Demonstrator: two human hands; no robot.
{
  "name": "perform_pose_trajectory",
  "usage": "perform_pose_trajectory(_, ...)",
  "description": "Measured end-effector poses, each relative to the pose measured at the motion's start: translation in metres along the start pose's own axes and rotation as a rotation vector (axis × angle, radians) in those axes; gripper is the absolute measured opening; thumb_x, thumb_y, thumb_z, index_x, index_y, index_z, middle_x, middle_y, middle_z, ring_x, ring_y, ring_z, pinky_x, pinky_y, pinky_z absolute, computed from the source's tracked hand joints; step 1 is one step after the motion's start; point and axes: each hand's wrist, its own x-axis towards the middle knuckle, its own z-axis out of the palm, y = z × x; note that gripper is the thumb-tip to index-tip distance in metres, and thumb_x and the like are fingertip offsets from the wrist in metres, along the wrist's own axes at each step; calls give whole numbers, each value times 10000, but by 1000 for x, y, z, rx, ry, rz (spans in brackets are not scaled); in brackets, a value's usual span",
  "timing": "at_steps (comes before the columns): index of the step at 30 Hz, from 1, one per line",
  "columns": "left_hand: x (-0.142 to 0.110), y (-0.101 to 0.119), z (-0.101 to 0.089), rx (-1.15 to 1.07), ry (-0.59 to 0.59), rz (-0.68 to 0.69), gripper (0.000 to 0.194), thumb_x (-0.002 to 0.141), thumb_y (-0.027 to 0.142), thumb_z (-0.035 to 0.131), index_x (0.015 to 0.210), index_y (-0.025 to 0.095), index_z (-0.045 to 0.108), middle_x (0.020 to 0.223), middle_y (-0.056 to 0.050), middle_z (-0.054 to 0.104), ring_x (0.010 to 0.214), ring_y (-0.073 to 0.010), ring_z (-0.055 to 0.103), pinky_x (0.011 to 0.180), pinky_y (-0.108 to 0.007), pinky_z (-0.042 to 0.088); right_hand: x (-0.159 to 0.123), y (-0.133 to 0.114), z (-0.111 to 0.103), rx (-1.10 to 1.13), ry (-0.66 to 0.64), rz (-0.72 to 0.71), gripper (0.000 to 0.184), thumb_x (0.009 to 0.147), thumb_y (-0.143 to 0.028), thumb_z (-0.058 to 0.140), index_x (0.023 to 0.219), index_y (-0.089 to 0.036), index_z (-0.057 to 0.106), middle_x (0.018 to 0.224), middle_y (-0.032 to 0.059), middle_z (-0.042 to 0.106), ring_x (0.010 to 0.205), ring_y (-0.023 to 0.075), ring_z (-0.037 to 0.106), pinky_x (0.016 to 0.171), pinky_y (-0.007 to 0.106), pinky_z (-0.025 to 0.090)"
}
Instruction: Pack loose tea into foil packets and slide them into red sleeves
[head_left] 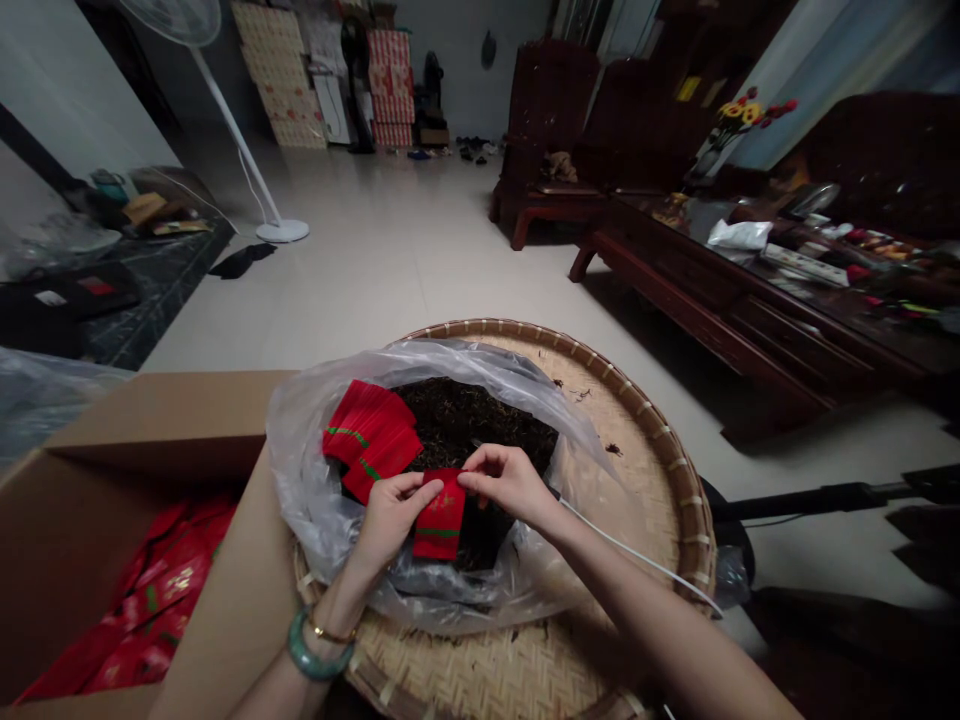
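Observation:
My left hand (390, 515) and my right hand (506, 482) both pinch the top edge of a small red packet (439, 520) with a green stripe and gold print, one at each corner. They hold it over a clear plastic bag (315, 470) filled with dark loose tea leaves (465, 420). A fanned stack of red packets (371, 435) rests on the tea at the bag's left side. The bag sits on a round woven bamboo tray (645, 440). A green bangle is on my left wrist.
A cardboard box (150, 440) at left holds several filled red packets (161, 590). A white cable (637, 560) runs across the tray. A dark wooden table (750, 290) with clutter stands at right, a white standing fan (255, 160) at the back left.

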Motion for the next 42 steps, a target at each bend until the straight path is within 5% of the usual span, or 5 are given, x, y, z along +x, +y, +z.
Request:
perform_pose_trajectory(11, 0, -6, 1, -70, -224, -238, 376, 589, 393, 783, 792, 95, 675, 700, -41, 707, 610, -154, 623, 605, -249, 477, -1, 10, 5, -92, -70, 31, 393, 620, -515, 721, 664, -141, 606, 500, -31, 565, 412, 87, 506, 419, 209, 420)
perform_pose_trajectory(16, 1, -11, 3, 11, -243, -245, 294, 600, 335, 771, 711, 80, 678, 612, -19, 679, 573, -145, 605, 569, -231, 441, 0, 6, 4, -480, -108, -239, 272, 702, -365, 731, 876, -163, 675, 684, -10, 620, 588, 97, 536, 534, 198, 397)
perform_pose_trajectory(22, -3, -6, 7, -61, -351, -319, 314, 576, 287, 795, 792, 83, 692, 703, -63, 730, 654, -179, 671, 647, -262, 499, 7, 4, 9, -619, -188, -495, 166, 818, -255, 644, 691, -151, 672, 676, 9, 626, 643, 108, 568, 597, 198, 408)
perform_pose_trajectory(34, 1, -9, 7, -288, -142, -441, 506, 478, 321, 868, 881, 95, 661, 918, -132, 737, 677, -195, 705, 612, -264, 558, -14, 30, -38, -1564, 103, -143, 583, 762, -99, 617, 1317, -104, 436, 1070, 185, 586, 955, 300, 546, 783, 428, 483)
perform_pose_trajectory(42, 2, -11, 5, -274, -142, -430, 497, 479, 328, 864, 872, 96, 667, 901, -122, 740, 680, -197, 704, 596, -254, 548, -20, 3, -62, -876, -21, -72, 459, 752, -233, 653, 1189, -124, 565, 1078, 118, 611, 964, 226, 578, 863, 362, 471)
